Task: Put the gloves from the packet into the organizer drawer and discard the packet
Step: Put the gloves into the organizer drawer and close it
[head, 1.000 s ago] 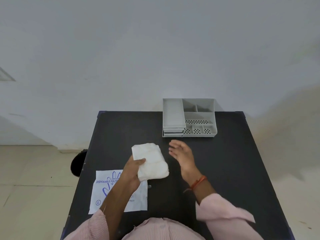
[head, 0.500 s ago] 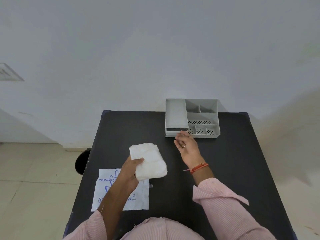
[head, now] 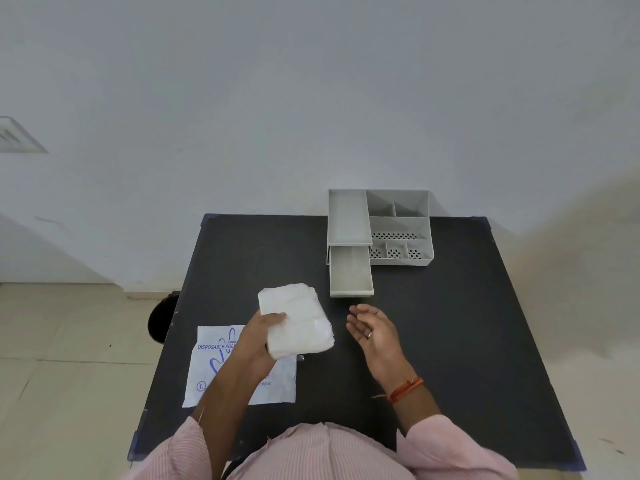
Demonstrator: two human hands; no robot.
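Gloves (head: 296,320), a folded white stack, sit clamped in the left hand (head: 265,336), long axis pointing away; the pulled-out drawer (head: 350,271) lies just beyond and right of those fingers; the right hand (head: 372,332) is nearer it, fingers apart and empty; the packet (head: 211,367) lies flat under the left wrist.

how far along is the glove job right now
Done: the gloves are out of the packet and the drawer is open. In hand: the left hand holds the stack. Left: put it in the drawer, bin the packet.
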